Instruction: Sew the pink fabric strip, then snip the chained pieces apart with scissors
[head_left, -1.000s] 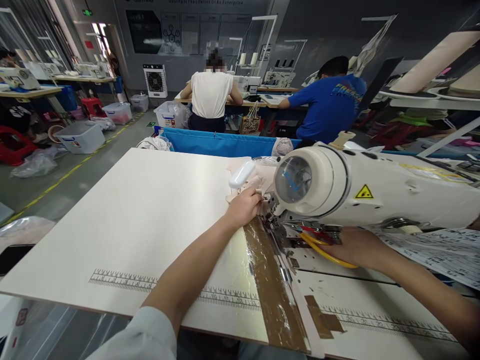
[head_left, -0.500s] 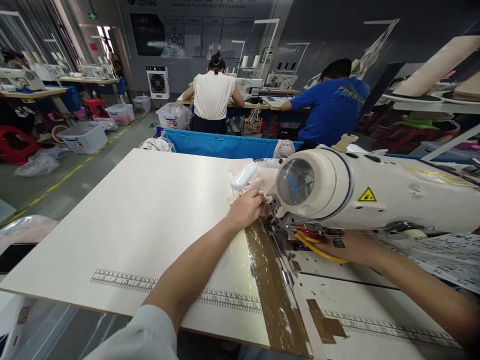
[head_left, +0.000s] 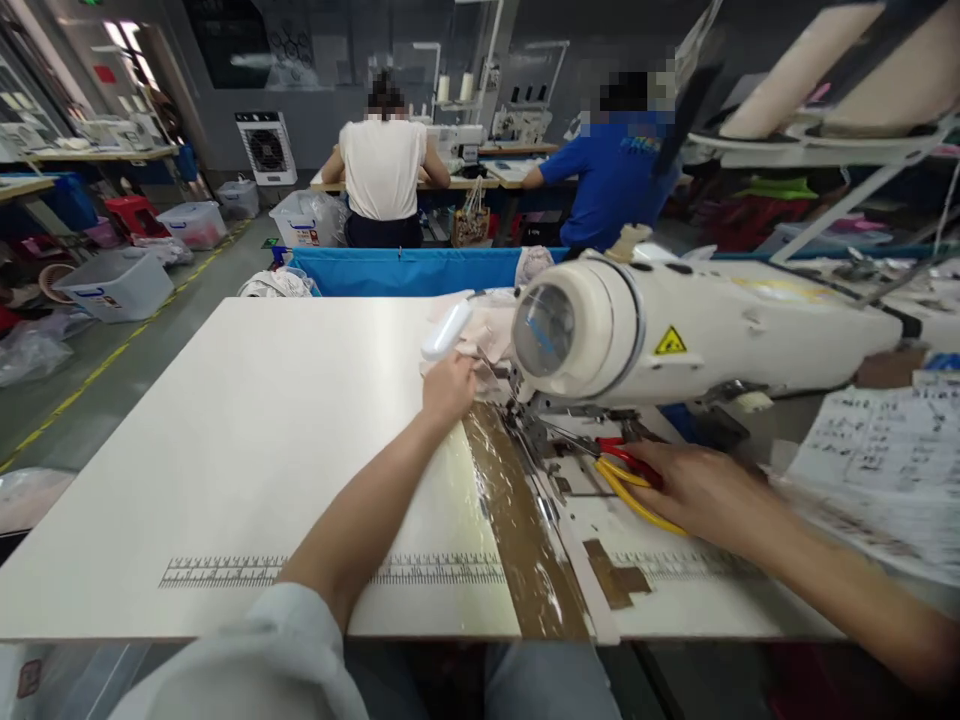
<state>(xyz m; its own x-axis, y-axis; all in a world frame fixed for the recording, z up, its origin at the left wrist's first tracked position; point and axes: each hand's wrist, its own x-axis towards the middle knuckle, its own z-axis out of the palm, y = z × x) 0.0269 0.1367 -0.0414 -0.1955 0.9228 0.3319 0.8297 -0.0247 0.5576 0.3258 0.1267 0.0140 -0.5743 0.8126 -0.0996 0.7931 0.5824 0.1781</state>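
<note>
Beside the needle area of the white sewing machine [head_left: 697, 330], my left hand [head_left: 448, 390] has its fingers closed on pale pink fabric [head_left: 491, 335]. A white rounded lamp head [head_left: 448, 330] sits just above that hand. My right hand [head_left: 694, 490] grips scissors [head_left: 637, 490] with red and yellow handles, to the right of the needle area and below the machine arm. The scissor blades point left at the needle area, and their tips are hard to make out. A narrow pale strip [head_left: 589, 580] runs from the machine toward the table's front edge.
The white table [head_left: 285, 430] carries a printed ruler [head_left: 225, 571] and brown tape [head_left: 525, 530]. Written papers [head_left: 885, 450] lie at the right, below thread cones [head_left: 802, 65] on a stand. A blue cloth bin [head_left: 345, 272] is behind the table. Two people sit at machines beyond it.
My right hand and the scissors have come out from under the machine arm and show more fully. The left hand stays at the fabric. The camera view has shifted.
</note>
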